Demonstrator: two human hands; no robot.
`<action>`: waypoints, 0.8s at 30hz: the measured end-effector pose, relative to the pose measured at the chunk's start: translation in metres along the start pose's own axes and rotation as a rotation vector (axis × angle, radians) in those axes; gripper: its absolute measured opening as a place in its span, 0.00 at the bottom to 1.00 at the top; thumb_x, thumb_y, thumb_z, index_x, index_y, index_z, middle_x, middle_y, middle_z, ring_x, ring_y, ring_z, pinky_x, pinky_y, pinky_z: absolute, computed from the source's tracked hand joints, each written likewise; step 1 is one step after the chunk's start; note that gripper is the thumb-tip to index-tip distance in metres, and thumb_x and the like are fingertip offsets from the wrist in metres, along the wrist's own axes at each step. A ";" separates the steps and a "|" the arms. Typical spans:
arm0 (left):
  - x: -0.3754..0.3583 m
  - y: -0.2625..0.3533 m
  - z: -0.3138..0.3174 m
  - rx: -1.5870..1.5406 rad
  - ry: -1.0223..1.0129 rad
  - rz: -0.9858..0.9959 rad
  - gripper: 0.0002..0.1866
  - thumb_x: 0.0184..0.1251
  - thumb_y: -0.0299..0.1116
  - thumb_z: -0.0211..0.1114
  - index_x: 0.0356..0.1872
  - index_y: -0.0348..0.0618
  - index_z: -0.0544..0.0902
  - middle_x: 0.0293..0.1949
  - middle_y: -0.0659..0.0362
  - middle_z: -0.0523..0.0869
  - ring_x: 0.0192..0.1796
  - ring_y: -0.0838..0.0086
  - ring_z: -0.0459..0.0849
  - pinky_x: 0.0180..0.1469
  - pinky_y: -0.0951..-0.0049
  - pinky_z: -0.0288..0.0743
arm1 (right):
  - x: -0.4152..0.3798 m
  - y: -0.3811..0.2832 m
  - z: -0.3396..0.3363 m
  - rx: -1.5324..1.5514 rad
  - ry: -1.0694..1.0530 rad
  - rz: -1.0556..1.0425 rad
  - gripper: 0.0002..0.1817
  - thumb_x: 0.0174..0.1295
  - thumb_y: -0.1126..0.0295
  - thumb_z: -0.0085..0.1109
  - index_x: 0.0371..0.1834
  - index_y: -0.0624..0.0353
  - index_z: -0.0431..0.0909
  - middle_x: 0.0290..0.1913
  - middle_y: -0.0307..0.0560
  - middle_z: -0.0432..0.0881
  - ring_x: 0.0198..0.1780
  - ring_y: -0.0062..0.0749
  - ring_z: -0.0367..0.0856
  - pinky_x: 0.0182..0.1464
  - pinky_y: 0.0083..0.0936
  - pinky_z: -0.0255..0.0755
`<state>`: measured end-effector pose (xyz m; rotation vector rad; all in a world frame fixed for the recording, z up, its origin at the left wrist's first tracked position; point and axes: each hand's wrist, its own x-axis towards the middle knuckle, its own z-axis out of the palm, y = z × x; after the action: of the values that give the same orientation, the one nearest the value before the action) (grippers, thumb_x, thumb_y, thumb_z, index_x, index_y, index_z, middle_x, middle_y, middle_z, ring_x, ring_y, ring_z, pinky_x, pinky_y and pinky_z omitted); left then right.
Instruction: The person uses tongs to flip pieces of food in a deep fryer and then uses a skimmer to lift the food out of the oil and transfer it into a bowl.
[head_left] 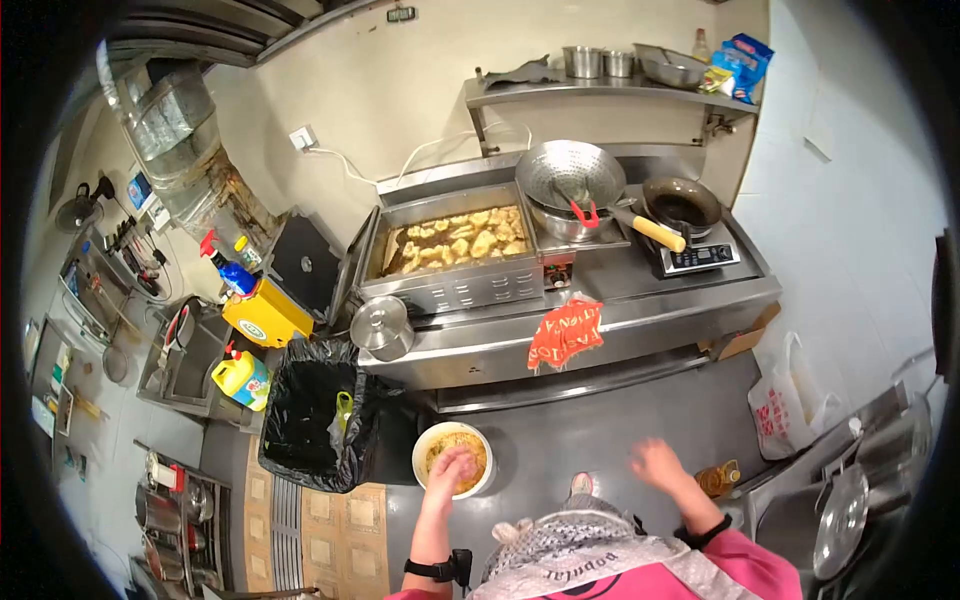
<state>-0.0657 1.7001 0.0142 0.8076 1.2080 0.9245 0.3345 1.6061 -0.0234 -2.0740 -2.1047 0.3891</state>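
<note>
Printed apron nearest camera. Left grip: fingers curled over mixture in white bucket on floor; whether clamped on anything, cannot tell. Right grip: fingers apart, nothing visibly held; oil bottle nearby. Keep left grip centred within rim, wristband clear of contents. Likely obstruction: black-lined bin just beside bucket. Beyond: steel tabletop, fryer with golden pieces, red cloth over front edge.

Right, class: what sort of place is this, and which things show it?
Most likely a commercial kitchen: a stainless-steel deep fryer holds pieces of food, a frying pan sits on an induction cooker, and a perforated metal colander stands between them.
</note>
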 end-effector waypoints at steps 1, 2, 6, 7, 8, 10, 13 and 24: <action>0.009 0.004 0.003 -0.066 0.066 -0.026 0.17 0.62 0.33 0.59 0.51 0.41 0.73 0.42 0.58 0.81 0.42 0.73 0.81 0.45 0.76 0.73 | 0.038 0.003 -0.016 0.264 0.091 0.000 0.19 0.53 0.58 0.59 0.42 0.60 0.77 0.42 0.53 0.79 0.46 0.47 0.77 0.49 0.38 0.71; 0.019 0.007 0.006 -0.132 0.130 -0.049 0.16 0.61 0.33 0.59 0.50 0.41 0.73 0.42 0.58 0.81 0.41 0.72 0.82 0.45 0.76 0.73 | 0.081 0.006 -0.035 0.525 0.183 0.006 0.20 0.55 0.57 0.59 0.44 0.61 0.77 0.43 0.53 0.79 0.46 0.45 0.77 0.49 0.36 0.71; 0.058 0.033 0.016 -0.195 0.240 -0.032 0.15 0.61 0.31 0.59 0.49 0.42 0.74 0.38 0.59 0.81 0.39 0.76 0.81 0.41 0.79 0.72 | 0.227 -0.006 -0.133 1.574 0.014 0.179 0.29 0.61 0.51 0.53 0.56 0.64 0.66 0.43 0.50 0.77 0.47 0.34 0.77 0.50 0.29 0.72; 0.071 0.038 0.017 -0.190 0.253 -0.022 0.14 0.61 0.31 0.58 0.48 0.42 0.74 0.38 0.58 0.81 0.39 0.75 0.81 0.41 0.79 0.72 | 0.264 -0.003 -0.145 1.732 0.030 0.187 0.32 0.60 0.50 0.54 0.58 0.65 0.62 0.45 0.52 0.76 0.48 0.37 0.77 0.51 0.30 0.72; 0.084 0.045 0.020 -0.194 0.238 -0.002 0.14 0.62 0.31 0.57 0.48 0.41 0.74 0.39 0.58 0.81 0.39 0.75 0.80 0.41 0.80 0.73 | 0.299 0.001 -0.152 1.891 0.047 0.197 0.37 0.60 0.48 0.54 0.61 0.67 0.57 0.47 0.55 0.75 0.48 0.41 0.76 0.51 0.31 0.73; 0.112 0.064 0.030 -0.139 0.265 -0.022 0.14 0.61 0.31 0.59 0.48 0.41 0.75 0.38 0.59 0.82 0.40 0.75 0.81 0.43 0.78 0.74 | 0.361 0.005 -0.168 2.070 0.045 0.355 0.41 0.57 0.46 0.56 0.60 0.71 0.54 0.50 0.60 0.72 0.50 0.47 0.76 0.53 0.34 0.73; 0.165 0.094 0.050 -0.123 0.087 0.015 0.14 0.62 0.30 0.57 0.49 0.40 0.75 0.39 0.58 0.81 0.42 0.74 0.81 0.45 0.78 0.74 | 0.431 0.019 -0.166 2.344 -0.115 0.287 0.36 0.55 0.46 0.58 0.46 0.74 0.66 0.42 0.61 0.77 0.47 0.50 0.78 0.54 0.37 0.74; 0.325 0.154 0.227 0.162 -0.790 -0.095 0.18 0.67 0.37 0.55 0.55 0.41 0.71 0.46 0.60 0.78 0.48 0.78 0.77 0.50 0.78 0.70 | 0.366 -0.081 -0.244 1.769 0.546 0.330 0.23 0.62 0.64 0.52 0.59 0.61 0.65 0.28 0.35 0.70 0.28 0.16 0.67 0.29 0.13 0.63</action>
<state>0.1671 2.0528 0.0618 1.0968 0.6171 0.3556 0.3194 1.9880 0.2083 -1.0561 -0.4401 1.0173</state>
